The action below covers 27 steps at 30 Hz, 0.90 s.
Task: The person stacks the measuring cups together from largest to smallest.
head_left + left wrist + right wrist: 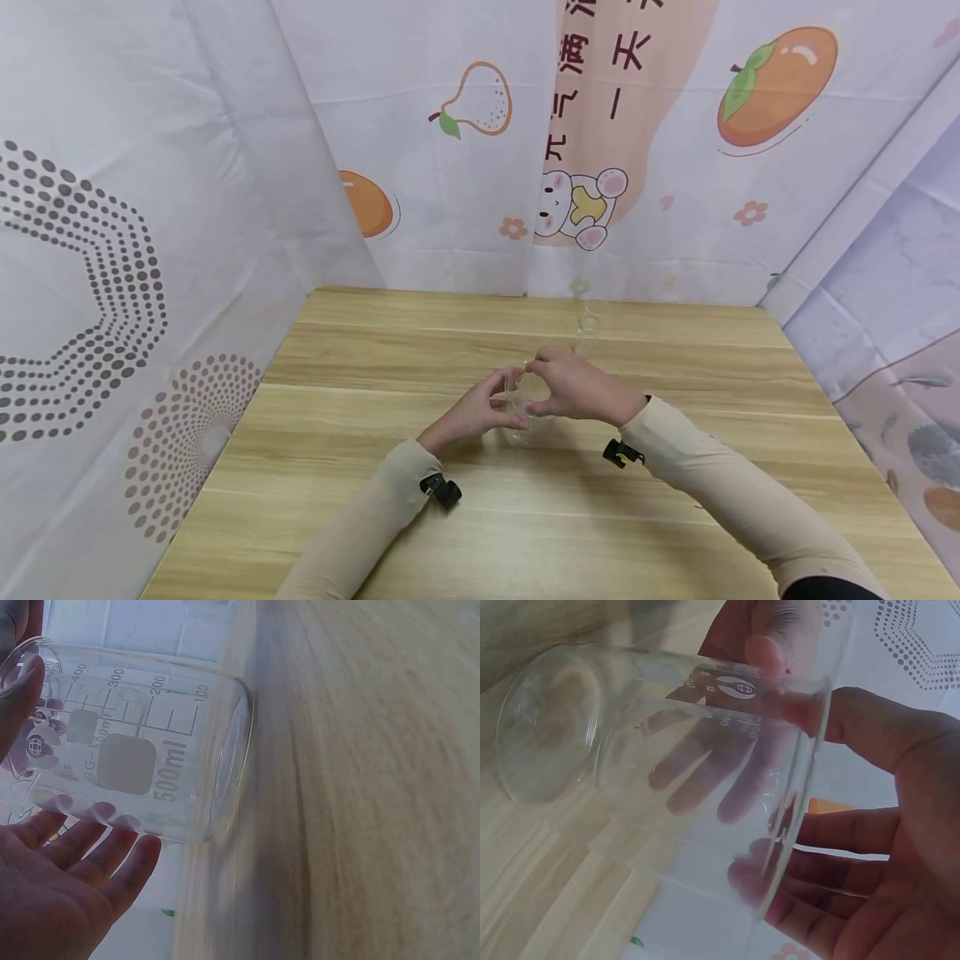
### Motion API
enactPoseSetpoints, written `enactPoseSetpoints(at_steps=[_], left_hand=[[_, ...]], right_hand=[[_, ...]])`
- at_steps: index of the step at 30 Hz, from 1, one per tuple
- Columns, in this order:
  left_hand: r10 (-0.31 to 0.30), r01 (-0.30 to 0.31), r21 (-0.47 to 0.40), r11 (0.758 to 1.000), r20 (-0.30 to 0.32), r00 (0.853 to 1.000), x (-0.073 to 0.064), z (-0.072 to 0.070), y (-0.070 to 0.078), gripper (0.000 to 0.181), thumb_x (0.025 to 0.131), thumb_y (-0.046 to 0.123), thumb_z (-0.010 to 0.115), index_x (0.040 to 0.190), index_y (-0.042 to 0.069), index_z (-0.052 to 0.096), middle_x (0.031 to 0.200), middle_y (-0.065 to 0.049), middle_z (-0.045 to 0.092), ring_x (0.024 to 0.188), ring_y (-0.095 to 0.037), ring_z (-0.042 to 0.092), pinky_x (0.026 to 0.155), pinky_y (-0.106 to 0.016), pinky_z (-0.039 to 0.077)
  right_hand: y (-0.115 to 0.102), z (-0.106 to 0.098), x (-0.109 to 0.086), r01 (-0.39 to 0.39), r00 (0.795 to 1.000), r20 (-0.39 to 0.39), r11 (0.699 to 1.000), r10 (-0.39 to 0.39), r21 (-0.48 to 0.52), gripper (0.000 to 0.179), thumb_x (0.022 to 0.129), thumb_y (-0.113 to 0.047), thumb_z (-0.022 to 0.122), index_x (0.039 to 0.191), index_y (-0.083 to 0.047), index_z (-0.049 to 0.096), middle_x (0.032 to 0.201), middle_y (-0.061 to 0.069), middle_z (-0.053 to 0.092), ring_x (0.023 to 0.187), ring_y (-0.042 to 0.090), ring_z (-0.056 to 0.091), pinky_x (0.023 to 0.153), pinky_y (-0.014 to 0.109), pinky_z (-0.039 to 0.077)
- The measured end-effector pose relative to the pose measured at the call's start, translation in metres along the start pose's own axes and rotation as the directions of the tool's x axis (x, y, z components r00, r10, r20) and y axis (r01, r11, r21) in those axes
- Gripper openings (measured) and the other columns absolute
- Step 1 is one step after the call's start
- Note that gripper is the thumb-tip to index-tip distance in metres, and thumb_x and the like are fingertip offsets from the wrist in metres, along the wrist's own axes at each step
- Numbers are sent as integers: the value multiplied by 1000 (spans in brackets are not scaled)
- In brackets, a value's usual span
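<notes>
A clear glass beaker (517,435) with a 500ml scale stands on the table between both hands. Inside it is what looks like a smaller glass beaker (83,725), with its own pale patch and markings. My left hand (474,410) holds the large beaker's side, thumb on one side and fingers on the other. At the top, my right hand (581,388) grips near the rim with thumb and fingers spread across it. In the right wrist view the glass (555,727) is see-through, and which rim the right fingers touch is hard to tell.
Behind the right hand, near the table's back edge, stands more clear glassware (593,315), faint against the wood. The wooden table (360,350) meets a printed curtain (450,208) at the back, with more curtains at both sides.
</notes>
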<state>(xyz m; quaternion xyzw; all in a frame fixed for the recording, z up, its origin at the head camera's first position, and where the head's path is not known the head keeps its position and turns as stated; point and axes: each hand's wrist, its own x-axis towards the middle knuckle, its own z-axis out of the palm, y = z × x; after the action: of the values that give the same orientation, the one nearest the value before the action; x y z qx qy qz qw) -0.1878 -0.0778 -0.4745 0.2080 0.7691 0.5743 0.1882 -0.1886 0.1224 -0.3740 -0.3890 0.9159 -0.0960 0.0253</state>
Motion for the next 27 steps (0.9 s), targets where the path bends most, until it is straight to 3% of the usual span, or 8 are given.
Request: enactPoseSetpoints(at_steps=[9,18,23,27], left_hand=[[-11,11,-7,1000,-2,1000,1,-1,0,83,80,24,81,149,23,35,158,3,33,144,-26,35,114,-48,39],[0,0,-17,1000,4,1000,1,0,-1,80,82,21,80,149,20,36,157,-1,34,144,-28,35,114,-49,39],[-9,9,-17,1000,-2,1000,1,0,0,79,81,21,81,148,23,38,155,1,37,143,-28,36,114,-48,39],[-17,17,-24,1000,2,1000,0,0,1,79,81,22,80,148,24,38,155,1,38,144,-29,35,114,-48,39]], right_hand=[[-3,0,3,26,1000,13,998,-25,-59,49,79,-33,80,110,3,67,91,7,62,74,14,58,68,30,55],[-6,1,7,-2,997,80,997,8,-79,49,78,-34,81,110,1,67,90,7,63,72,16,60,66,31,55],[-5,4,11,2,995,99,996,7,-88,45,77,-33,82,109,-4,68,92,8,67,75,17,63,69,33,57],[-4,9,15,8,991,132,997,2,-74,48,78,-31,82,117,-8,66,98,10,71,82,20,67,75,35,58]])
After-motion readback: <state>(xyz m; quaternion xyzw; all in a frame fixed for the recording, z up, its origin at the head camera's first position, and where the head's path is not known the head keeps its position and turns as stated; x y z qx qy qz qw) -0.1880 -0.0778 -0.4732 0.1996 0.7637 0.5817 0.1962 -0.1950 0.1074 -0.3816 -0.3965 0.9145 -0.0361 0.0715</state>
